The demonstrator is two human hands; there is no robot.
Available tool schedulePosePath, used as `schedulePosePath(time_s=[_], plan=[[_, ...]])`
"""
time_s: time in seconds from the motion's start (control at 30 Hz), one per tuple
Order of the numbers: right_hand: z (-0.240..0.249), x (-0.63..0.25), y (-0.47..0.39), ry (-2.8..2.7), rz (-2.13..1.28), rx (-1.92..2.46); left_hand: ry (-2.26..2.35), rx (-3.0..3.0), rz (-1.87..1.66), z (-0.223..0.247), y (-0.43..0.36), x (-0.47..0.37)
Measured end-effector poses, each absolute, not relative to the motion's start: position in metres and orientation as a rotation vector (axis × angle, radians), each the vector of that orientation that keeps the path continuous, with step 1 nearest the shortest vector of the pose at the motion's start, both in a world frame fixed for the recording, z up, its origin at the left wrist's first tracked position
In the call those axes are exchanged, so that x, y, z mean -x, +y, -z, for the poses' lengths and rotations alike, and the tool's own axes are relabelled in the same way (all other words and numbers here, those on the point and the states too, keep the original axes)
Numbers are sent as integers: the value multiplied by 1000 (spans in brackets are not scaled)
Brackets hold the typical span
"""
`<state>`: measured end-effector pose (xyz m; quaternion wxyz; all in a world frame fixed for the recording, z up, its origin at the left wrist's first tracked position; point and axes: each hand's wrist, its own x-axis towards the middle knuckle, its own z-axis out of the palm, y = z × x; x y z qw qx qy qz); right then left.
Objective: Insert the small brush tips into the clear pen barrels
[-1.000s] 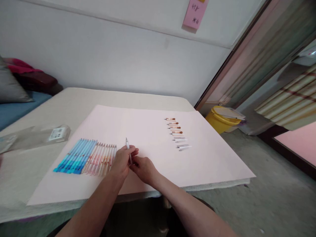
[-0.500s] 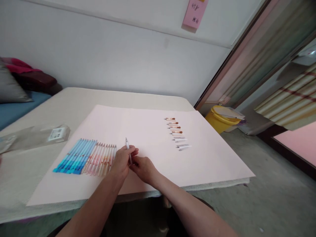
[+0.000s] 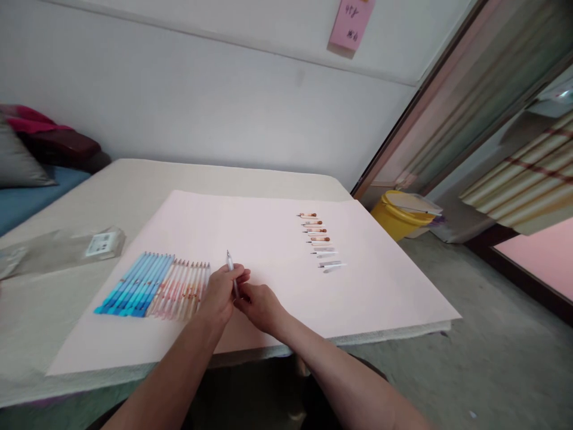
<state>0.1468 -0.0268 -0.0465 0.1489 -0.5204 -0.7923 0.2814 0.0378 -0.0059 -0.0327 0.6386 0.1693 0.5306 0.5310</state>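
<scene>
A whitish pen (image 3: 230,263) with a metal tip points away from me, gripped around its barrel by my left hand (image 3: 221,288). My right hand (image 3: 260,303) is closed at the pen's near end, fingers pinching there. To the left of my hands lie a row of blue pens (image 3: 138,283) and, beside it, a row of pale pens (image 3: 181,289) with pink and brown patterns. Over on the right, several separate pen parts (image 3: 319,239) are set out in a column, some with brown ends, the nearest ones plain white and grey.
A pale pink sheet (image 3: 268,233) covers much of the table (image 3: 147,173). Clear plastic packaging (image 3: 62,251) with a label lies at the left. Beyond the right edge stands a yellow bin (image 3: 396,215). A grey cushion (image 3: 20,158) is at far left.
Both hands stay in nearly the same place on the pen. The whole view has shifted very slightly; nothing else visibly moved.
</scene>
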Motion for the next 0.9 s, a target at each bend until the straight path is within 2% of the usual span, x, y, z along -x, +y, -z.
schedulePosePath(time_s=[0.9], plan=[[45,-147,-27,-2239,-828,1495,1201,-386,-1218,31,-6,-38]])
